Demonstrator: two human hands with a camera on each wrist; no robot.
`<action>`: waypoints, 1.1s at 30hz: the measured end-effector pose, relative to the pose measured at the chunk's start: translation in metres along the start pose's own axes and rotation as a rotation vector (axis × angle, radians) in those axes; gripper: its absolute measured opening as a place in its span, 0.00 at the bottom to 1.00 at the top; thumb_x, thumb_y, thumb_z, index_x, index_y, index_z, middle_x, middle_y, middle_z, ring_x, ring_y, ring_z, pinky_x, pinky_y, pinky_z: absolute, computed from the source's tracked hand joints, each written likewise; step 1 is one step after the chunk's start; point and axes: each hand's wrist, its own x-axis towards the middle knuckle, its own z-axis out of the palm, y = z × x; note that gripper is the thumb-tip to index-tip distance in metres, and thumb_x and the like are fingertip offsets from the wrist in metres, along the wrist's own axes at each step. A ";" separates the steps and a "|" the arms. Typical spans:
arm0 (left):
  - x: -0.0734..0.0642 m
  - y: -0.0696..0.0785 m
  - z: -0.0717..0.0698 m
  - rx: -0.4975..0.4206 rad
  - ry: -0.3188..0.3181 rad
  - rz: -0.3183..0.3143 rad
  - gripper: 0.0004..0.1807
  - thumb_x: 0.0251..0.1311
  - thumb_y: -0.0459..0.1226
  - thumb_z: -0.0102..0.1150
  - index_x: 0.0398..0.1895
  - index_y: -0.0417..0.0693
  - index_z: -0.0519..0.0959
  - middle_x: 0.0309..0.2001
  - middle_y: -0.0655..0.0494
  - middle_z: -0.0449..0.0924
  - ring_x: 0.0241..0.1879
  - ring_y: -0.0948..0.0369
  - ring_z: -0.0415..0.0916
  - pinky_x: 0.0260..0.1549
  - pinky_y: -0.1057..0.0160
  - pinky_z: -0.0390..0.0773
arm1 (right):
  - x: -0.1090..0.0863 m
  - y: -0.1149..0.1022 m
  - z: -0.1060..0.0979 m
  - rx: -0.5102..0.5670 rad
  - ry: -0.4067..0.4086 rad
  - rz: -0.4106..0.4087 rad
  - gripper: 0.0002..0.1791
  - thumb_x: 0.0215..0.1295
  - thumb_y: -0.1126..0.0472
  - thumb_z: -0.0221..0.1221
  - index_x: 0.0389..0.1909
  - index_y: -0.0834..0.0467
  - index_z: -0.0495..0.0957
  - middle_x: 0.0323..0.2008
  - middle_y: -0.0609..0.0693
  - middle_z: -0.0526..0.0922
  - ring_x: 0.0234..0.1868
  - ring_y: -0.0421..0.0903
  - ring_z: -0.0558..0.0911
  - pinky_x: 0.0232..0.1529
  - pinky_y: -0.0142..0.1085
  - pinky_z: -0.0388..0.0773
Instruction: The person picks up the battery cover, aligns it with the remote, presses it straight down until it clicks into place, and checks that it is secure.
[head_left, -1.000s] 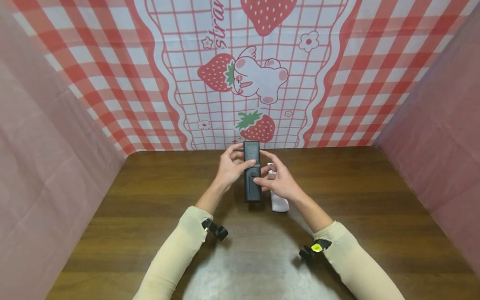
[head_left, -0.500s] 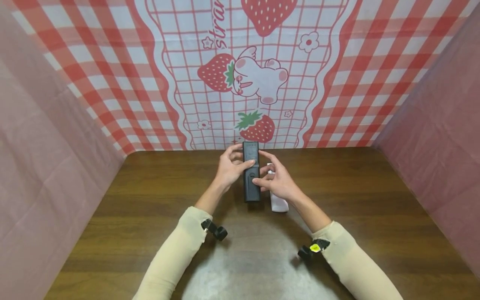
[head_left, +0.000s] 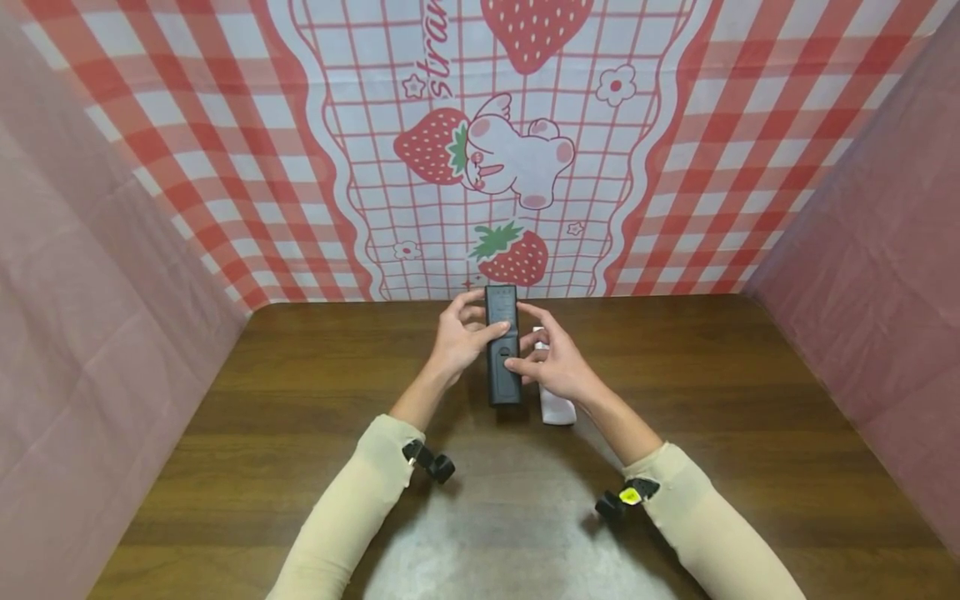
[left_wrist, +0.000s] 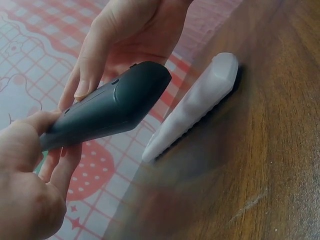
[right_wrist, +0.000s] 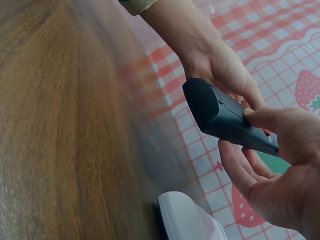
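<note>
A black remote control [head_left: 503,388] is held up over the table with its back, showing the battery cover, turned toward me. My left hand [head_left: 457,337] grips its upper half from the left, thumb across the back. From the right, my right hand [head_left: 564,365] holds the lower half, its thumb on the battery cover near the latch. In the left wrist view the remote's lower end [left_wrist: 145,90] juts out free of both hands. A white remote control [left_wrist: 200,100] lies on the table beside it, dark buttons along its underside; my right hand partly covers it in the head view.
The brown wooden table [head_left: 300,400] reaches back to a red-and-white checked cloth [head_left: 712,167] with strawberry prints. Pink cloth walls [head_left: 97,275] stand at left and right. Each sleeved forearm carries a small black wrist camera [head_left: 442,467].
The black remote control and both hands have barely moved, with a very slight shift left and down in the head view. Both grips look the same.
</note>
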 end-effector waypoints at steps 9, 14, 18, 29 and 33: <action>-0.001 -0.002 0.000 0.019 -0.013 -0.025 0.38 0.67 0.28 0.76 0.80 0.39 0.72 0.57 0.34 0.88 0.39 0.61 0.87 0.40 0.66 0.91 | 0.000 0.000 0.000 -0.021 -0.012 0.023 0.52 0.71 0.74 0.71 0.89 0.54 0.57 0.51 0.64 0.81 0.31 0.45 0.87 0.38 0.51 0.96; -0.001 -0.003 0.000 0.019 -0.015 -0.030 0.38 0.68 0.28 0.76 0.80 0.40 0.72 0.57 0.36 0.87 0.38 0.61 0.87 0.39 0.67 0.91 | -0.001 0.000 -0.003 -0.039 -0.025 0.021 0.51 0.72 0.73 0.71 0.90 0.54 0.56 0.53 0.66 0.81 0.31 0.46 0.88 0.38 0.52 0.97; 0.000 -0.001 0.000 0.012 -0.009 -0.024 0.39 0.67 0.27 0.76 0.80 0.39 0.72 0.57 0.36 0.88 0.38 0.62 0.87 0.39 0.67 0.91 | 0.000 -0.002 -0.004 -0.035 -0.024 0.011 0.51 0.72 0.73 0.71 0.90 0.53 0.57 0.53 0.68 0.82 0.32 0.46 0.90 0.39 0.54 0.97; 0.000 -0.001 0.001 0.034 0.001 -0.032 0.40 0.67 0.28 0.77 0.81 0.40 0.71 0.59 0.34 0.88 0.39 0.61 0.87 0.42 0.66 0.92 | 0.000 -0.002 -0.005 -0.023 -0.020 0.017 0.51 0.71 0.74 0.71 0.90 0.54 0.57 0.52 0.68 0.83 0.32 0.45 0.90 0.39 0.53 0.97; -0.001 -0.001 0.001 0.029 -0.002 -0.041 0.40 0.67 0.28 0.77 0.81 0.39 0.71 0.59 0.33 0.87 0.38 0.61 0.87 0.40 0.67 0.92 | -0.001 -0.001 -0.005 -0.030 -0.023 0.022 0.51 0.72 0.73 0.71 0.90 0.53 0.57 0.52 0.67 0.83 0.32 0.46 0.90 0.40 0.54 0.97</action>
